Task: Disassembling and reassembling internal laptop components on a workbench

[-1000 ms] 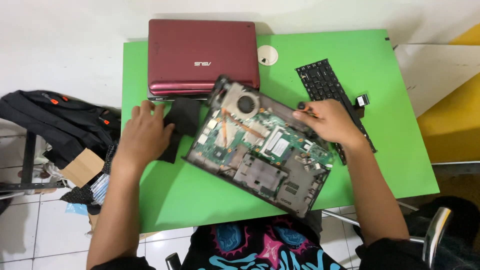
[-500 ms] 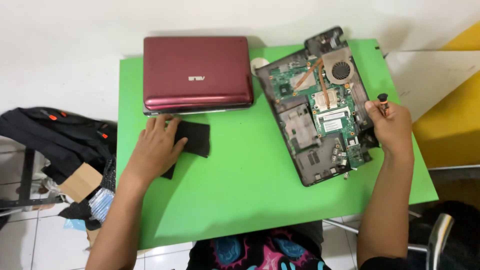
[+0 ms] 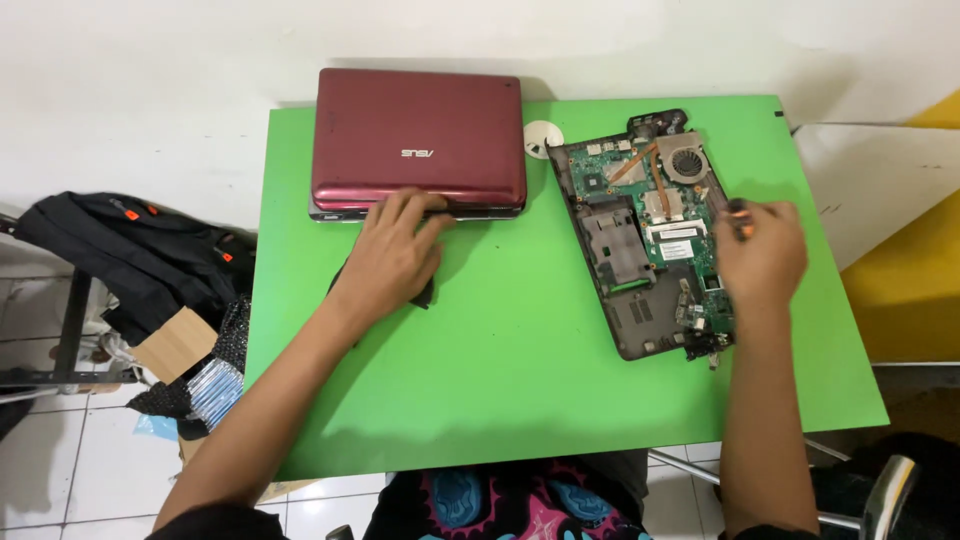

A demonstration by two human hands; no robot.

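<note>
A closed dark red laptop [image 3: 418,140] lies at the far edge of the green table [image 3: 500,370]. My left hand [image 3: 390,255] lies flat with its fingers spread; the fingertips touch the laptop's front edge and the palm covers a flat black piece [image 3: 430,294]. To the right lies an opened laptop base [image 3: 640,250] with its bare circuit board, copper heat pipe and fan. My right hand [image 3: 762,255] hovers at the base's right edge, blurred, closed around a small dark tool with an orange band [image 3: 738,216].
A small white round disc [image 3: 543,137] lies between the two laptops. A black backpack [image 3: 140,255] and a cardboard box [image 3: 175,345] sit on the floor at the left. A white cabinet [image 3: 880,170] and a yellow surface [image 3: 915,290] stand to the right.
The opened laptop base went from the table's middle to its right side and turned lengthwise. My left hand moved up from the black piece to the red laptop's front edge.
</note>
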